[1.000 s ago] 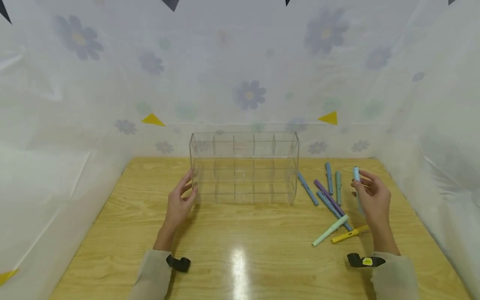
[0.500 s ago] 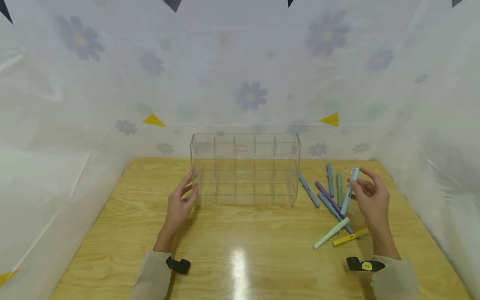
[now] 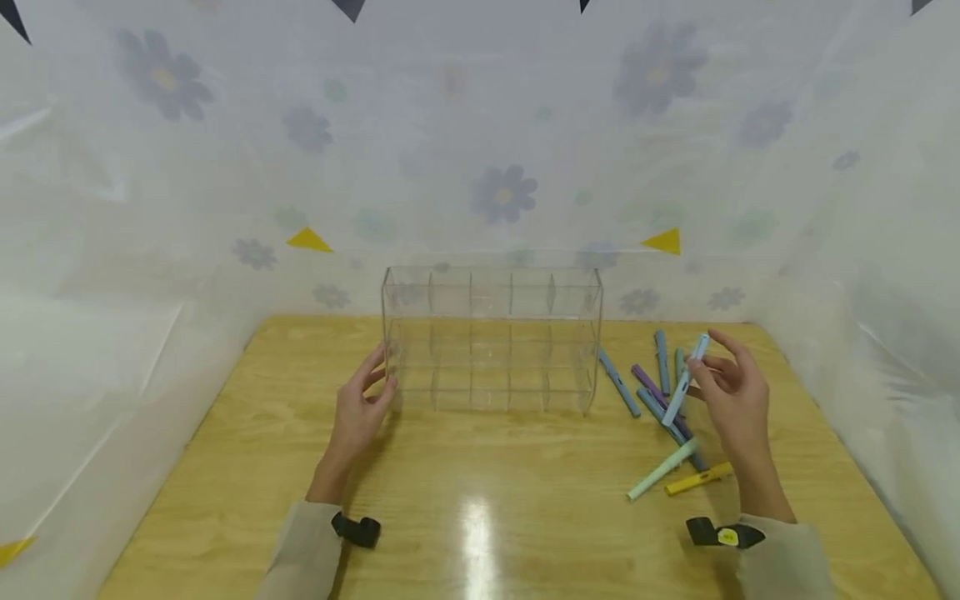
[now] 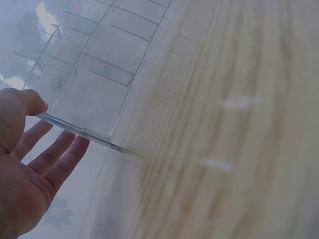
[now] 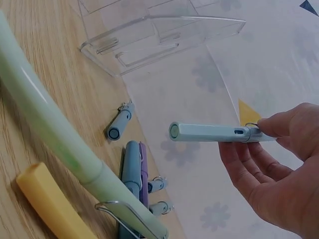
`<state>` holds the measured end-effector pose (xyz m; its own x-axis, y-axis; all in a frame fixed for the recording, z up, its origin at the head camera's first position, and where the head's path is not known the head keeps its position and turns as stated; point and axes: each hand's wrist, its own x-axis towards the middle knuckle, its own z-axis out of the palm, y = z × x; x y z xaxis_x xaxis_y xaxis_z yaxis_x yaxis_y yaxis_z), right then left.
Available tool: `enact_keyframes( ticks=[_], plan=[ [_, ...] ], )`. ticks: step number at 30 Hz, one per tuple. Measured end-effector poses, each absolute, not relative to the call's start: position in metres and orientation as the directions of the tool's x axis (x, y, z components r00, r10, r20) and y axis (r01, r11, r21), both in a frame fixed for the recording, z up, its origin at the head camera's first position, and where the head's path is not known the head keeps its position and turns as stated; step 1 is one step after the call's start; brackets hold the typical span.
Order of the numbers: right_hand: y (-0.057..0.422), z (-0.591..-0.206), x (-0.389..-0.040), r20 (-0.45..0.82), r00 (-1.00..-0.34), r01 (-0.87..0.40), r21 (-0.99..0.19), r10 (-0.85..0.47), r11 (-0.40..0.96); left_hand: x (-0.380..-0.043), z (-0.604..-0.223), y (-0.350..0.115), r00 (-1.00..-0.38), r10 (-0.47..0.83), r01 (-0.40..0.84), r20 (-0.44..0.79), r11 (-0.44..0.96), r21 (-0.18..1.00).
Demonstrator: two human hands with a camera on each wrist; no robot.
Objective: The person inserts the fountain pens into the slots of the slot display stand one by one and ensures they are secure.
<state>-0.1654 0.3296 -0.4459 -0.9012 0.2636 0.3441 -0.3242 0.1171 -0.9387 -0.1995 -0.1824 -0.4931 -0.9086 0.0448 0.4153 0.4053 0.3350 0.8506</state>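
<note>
A clear acrylic organizer (image 3: 491,318) with rows of small compartments stands upright toward the back of the table. My left hand (image 3: 363,410) pinches its left side panel; the left wrist view has the thumb on one face of that panel (image 4: 82,132) and the fingers on the other. To the right, my right hand (image 3: 737,398) holds a light blue pen (image 3: 681,392) up between thumb and fingers, tilted above the other pens. In the right wrist view one end of this pen (image 5: 204,132) points away from the hand toward the organizer.
Below the right hand lie several pens: a purple pen (image 3: 645,379), a pale green pen (image 3: 662,471), a yellow pen (image 3: 696,479), a grey-green one and some blue ones. One blue pen (image 3: 619,385) lies beside the organizer's right side. A flowered sheet (image 3: 502,125) walls the table.
My right hand has shifted left with the light blue pen, whose lower end has swung out to the left and into view. The left hand and the organizer have stayed in place.
</note>
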Motion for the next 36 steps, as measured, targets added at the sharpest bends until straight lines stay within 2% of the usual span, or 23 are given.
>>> enact_keyframes(
  ticks=[9,15,20,28,36],
  plan=[
    [0.301,-0.43,-0.169,0.38,-0.902,-0.368,-0.925,0.203,0.098,-0.194,-0.475,-0.175,-0.894,0.029,0.431,0.446,0.326,0.841],
    [0.283,-0.423,-0.173,0.443,-0.877,-0.452,-0.892,0.184,-0.007,-0.2,-0.489,-0.178,-0.896,0.03,0.432,0.443,0.291,0.854],
    [0.267,-0.415,-0.18,0.479,-0.859,-0.486,-0.874,0.179,0.006,-0.198,-0.488,-0.176,-0.905,0.022,0.413,0.425,0.292,0.863],
    [0.245,-0.402,-0.191,0.499,-0.852,-0.51,-0.859,0.157,-0.041,-0.182,-0.456,-0.166,-0.908,0.029,0.407,0.418,0.292,0.865],
    [0.224,-0.388,-0.198,0.523,-0.839,-0.534,-0.844,0.152,-0.044,-0.18,-0.451,-0.166,-0.919,0.031,0.384,0.393,0.292,0.876]
  ],
)
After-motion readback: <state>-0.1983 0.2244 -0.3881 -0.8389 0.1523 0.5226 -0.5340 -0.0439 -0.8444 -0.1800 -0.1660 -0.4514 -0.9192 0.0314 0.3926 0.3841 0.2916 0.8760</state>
